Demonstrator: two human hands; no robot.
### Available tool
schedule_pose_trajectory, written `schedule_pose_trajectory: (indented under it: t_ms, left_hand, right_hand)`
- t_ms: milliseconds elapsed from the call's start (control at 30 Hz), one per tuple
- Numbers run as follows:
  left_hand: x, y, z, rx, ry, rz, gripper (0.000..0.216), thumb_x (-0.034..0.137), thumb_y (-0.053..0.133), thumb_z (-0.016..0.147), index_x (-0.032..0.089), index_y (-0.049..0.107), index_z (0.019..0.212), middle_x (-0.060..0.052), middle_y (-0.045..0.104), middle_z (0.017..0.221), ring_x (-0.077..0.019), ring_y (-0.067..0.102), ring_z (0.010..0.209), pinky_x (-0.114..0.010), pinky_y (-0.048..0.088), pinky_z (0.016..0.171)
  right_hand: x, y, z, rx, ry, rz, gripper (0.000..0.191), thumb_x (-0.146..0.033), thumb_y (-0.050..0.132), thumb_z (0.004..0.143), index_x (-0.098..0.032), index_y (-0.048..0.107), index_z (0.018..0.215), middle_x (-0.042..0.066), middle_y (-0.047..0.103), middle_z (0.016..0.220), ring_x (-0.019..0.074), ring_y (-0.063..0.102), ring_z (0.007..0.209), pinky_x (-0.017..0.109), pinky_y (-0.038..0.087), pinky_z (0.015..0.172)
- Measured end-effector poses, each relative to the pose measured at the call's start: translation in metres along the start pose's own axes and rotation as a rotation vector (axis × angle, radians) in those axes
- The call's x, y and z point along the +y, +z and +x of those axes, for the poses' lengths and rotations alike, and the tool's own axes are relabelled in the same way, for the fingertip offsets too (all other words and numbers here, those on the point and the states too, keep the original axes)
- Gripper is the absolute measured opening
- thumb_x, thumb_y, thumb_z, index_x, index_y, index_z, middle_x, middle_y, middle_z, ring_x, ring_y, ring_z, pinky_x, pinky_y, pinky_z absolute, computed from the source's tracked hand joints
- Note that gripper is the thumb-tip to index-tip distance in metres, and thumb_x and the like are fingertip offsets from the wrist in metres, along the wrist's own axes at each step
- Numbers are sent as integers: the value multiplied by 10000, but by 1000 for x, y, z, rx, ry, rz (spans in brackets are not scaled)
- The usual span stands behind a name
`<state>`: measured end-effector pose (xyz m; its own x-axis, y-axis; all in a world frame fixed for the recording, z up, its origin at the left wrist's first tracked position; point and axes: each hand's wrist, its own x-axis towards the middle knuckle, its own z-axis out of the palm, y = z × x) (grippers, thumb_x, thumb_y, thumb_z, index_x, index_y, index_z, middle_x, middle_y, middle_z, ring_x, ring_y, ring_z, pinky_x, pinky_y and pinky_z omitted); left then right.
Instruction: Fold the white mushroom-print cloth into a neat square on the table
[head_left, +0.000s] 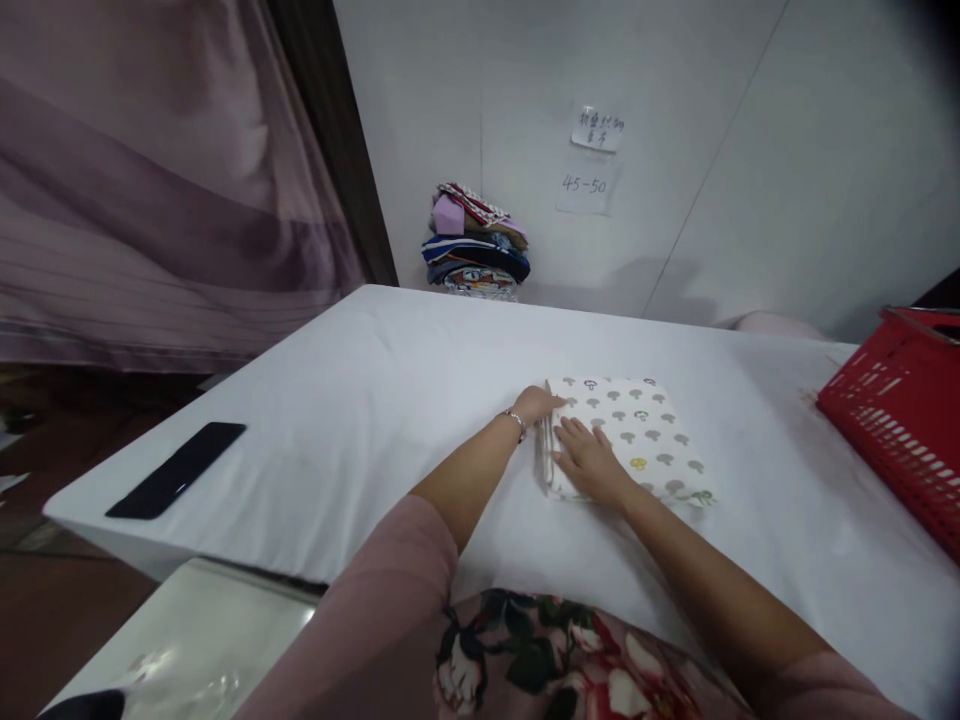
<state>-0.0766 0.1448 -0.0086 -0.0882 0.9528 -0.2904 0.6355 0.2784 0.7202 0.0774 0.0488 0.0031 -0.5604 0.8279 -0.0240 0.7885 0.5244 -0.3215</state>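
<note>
From where I stand, the folded mushroom-print fabric (637, 432) lies on the white-covered counter (450, 345), left of the red plastic basket (911, 375) and well apart from it. Its stacked fold edges face away from the basket. The left hand (535, 404) is at that edge, with a finger reaching over the top layer; whether the thumb pinches the layers beneath, I cannot tell. The right hand (592, 462) is spread, palm down, on the top layer, nearer the basket than the left hand.

Hazard 1: layer misalignment. Sideways drag from the spread right hand may slide the top layer toward the basket while the lower layers stay put, leaving the far-side edges stepped.

Hazard 2: uneven corner. The near corner (702, 498) on the basket side juts out loosely. Pressure concentrated at the opposite edge leaves this corner unrestrained, so it may spread further or crease.

Hazard 3: snagging. The bracelet (517, 425) on the left wrist is close to the fold edges farthest from the basket; contact could catch a layer and pull it out of line.

Hazard 4: unfolding. Should both hands lift together, springy layers may open on the side away from the basket.
</note>
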Motion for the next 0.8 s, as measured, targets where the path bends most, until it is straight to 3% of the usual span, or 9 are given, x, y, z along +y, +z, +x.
schedule_pose_trajectory:
  t_ms: [167, 400, 567, 667, 800]
  left_hand:
    - [0, -1, 1, 11, -30, -52, 415, 455, 635, 775, 69, 696, 913, -133, 700, 959, -215, 634, 893, -243, 444, 674]
    - [-5, -7, -24, -57, -21, -129, 526, 600, 629, 714, 95, 692, 847, -107, 701, 924, -194, 623, 811, -240, 449, 652]
    - [-7, -5, -45, -92, 37, -10, 300, 421, 716, 658, 130, 658, 702, -61, 687, 821, -175, 607, 773, -216, 424, 610]
    - [-8, -2, -52, -74, 36, 14, 186, 323, 634, 712, 141, 651, 677, -44, 675, 761, -166, 605, 744, -213, 409, 581]
    - [-10, 0, -56, -47, 30, 39, 196, 308, 569, 727, 143, 661, 676, -51, 671, 728, -175, 607, 728, -224, 406, 577]
  right_hand:
    - [1, -1, -16, 54, -20, 76, 461, -382, 306, 938, -234, 458, 1347, 77, 407, 1459, 238, 278, 1385, 512, 175, 1113]
    - [7, 14, -25, 78, -34, 44, 451, -384, 310, 937, -228, 484, 1323, 64, 408, 1460, 227, 280, 1385, 498, 195, 1115]
    - [5, 12, -23, 99, -42, 54, 433, -373, 338, 927, -237, 509, 1301, 70, 425, 1448, 231, 301, 1377, 505, 208, 1111]
    - [2, 10, -24, 100, -72, 62, 418, -358, 333, 930, -253, 520, 1289, 59, 430, 1444, 224, 318, 1369, 496, 230, 1109]
    - [-3, 10, -29, 88, -119, 43, 418, -329, 331, 934, -237, 522, 1294, 65, 427, 1446, 228, 334, 1362, 486, 251, 1109]
